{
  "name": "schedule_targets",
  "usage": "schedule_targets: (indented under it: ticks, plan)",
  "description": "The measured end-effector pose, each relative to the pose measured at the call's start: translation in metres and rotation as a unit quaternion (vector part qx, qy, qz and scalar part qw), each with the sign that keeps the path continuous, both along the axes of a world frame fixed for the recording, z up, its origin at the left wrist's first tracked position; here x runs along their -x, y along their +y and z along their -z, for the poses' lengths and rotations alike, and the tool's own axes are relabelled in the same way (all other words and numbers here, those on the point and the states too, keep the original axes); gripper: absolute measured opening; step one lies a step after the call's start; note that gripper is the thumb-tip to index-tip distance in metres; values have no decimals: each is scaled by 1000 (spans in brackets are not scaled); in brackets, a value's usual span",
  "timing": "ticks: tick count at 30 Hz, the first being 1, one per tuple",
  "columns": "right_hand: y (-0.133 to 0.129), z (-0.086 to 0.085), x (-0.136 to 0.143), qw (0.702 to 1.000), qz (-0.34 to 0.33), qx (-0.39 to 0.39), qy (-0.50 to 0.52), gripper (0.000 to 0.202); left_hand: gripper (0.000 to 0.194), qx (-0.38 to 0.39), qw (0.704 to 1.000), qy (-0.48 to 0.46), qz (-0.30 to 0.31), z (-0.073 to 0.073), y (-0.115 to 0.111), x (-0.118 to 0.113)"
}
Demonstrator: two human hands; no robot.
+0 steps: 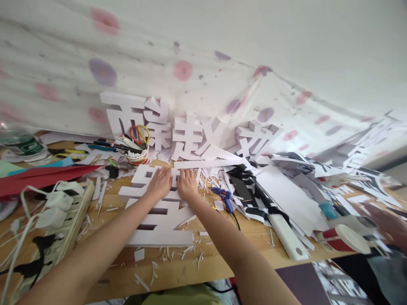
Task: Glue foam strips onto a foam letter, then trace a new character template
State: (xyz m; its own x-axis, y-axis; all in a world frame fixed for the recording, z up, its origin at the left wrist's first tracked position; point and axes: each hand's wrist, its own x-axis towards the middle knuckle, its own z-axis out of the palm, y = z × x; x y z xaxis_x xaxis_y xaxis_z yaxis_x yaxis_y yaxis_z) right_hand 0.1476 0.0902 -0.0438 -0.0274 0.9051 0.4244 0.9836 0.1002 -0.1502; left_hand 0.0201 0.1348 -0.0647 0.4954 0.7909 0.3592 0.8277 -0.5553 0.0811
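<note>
A white three-dimensional character lies flat on the wooden table. Both hands rest on its upper part, side by side. My left hand has its fingers together, bent down over the white surface. Just right of it, my right hand touches the same piece, fingertips near its top edge. What the fingertips grip, if anything, is hidden. A blue glue gun lies right of my right hand. Behind the hands, a long white strip lies across the table.
Finished white characters lean on the curtain behind. A cup of tools and a power strip are left; a phone, paper sheets and a paper cup are right. Another person's hand shows far right.
</note>
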Motion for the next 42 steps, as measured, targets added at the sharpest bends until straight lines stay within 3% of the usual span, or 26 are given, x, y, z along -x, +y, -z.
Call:
schedule_targets:
  ticks: [7,22,28,32,36,42]
  plan:
    - [0,5,2,998,67,13,15,39,44,-7,1000,-11,5,1,1,0]
    - [1,6,1,998,65,11,11,34,45,6,999,-39,-4,1,0,0]
    - [1,7,-3,998,55,2,30,25,49,-25,996,-70,-56,-12,-4,-22]
    - [3,10,-5,996,54,-19,71,22,50,-30,994,-95,-54,-6,-10,-40]
    - [3,10,-4,995,53,-13,88,21,50,-18,995,-84,-56,2,-14,-43]
    - [11,5,-11,994,55,-12,97,27,50,-4,996,-65,-61,-1,-14,-42]
